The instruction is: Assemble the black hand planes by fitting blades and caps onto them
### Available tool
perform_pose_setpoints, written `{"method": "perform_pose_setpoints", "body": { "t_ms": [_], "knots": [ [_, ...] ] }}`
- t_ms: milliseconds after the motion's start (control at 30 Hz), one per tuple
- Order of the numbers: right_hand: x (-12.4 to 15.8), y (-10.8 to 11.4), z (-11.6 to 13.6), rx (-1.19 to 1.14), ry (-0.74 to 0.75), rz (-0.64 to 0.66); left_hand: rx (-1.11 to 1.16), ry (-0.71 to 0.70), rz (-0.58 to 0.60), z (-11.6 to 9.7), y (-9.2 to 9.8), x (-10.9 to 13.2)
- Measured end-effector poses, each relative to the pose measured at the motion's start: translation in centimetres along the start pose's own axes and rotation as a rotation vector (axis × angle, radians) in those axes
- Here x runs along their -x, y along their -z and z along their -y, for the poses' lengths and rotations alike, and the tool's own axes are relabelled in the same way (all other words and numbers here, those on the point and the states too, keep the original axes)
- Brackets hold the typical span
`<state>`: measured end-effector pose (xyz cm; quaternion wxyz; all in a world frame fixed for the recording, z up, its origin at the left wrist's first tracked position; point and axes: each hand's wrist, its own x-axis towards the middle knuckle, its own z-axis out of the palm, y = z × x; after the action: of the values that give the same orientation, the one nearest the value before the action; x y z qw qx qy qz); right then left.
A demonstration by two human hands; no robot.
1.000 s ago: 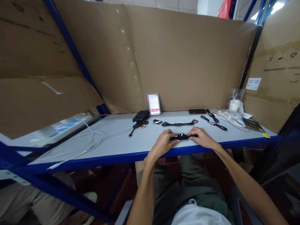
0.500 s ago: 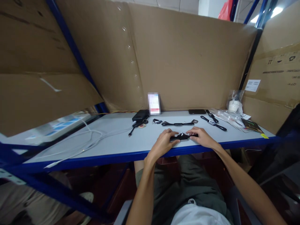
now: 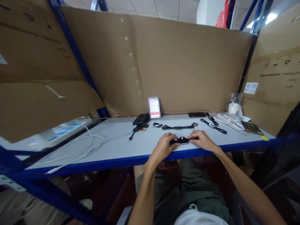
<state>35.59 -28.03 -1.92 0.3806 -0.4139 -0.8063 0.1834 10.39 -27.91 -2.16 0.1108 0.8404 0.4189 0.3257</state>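
Observation:
A black spokeshave (image 3: 183, 140) with small bright screws at its middle is held level near the table's front edge. My left hand (image 3: 164, 145) is closed around its left handle, thumb along the near side. The fingers of my right hand (image 3: 202, 140) pinch its right handle. Just beyond lies a second black spokeshave (image 3: 178, 127), with a small flat metal piece (image 3: 194, 124) by its right end. Small dark parts (image 3: 157, 125) sit to the left of that one.
More spokeshaves (image 3: 213, 125) lie at the right, near a dark phone (image 3: 197, 114) and plastic bags (image 3: 228, 118). A lit phone (image 3: 154, 107) leans against the cardboard (image 3: 187, 68). A black box (image 3: 141, 119), white cables (image 3: 93, 144) and a power strip (image 3: 63, 132) are at the left.
The camera has tilted up slightly. My right fingers have closed in more on the right handle; both hands stay on the spokeshave in about the same place.

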Motion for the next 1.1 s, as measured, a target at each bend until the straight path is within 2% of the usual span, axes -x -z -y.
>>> {"method": "perform_pose_setpoints", "body": {
  "t_ms": [467, 700, 1100],
  "knots": [
    [-0.01, -0.07, -0.05, 0.003, 0.010, 0.016, -0.029, 0.000, 0.001, -0.03, -0.17, -0.07],
    [-0.33, 0.07, 0.18, 0.084, 0.001, 0.054, -0.014, 0.021, 0.002, -0.52, 0.05, -0.07],
    [-0.11, 0.34, 0.46, 0.039, 0.004, 0.033, 0.016, -0.002, 0.006, 0.35, -0.15, -0.27]
  ]
}}
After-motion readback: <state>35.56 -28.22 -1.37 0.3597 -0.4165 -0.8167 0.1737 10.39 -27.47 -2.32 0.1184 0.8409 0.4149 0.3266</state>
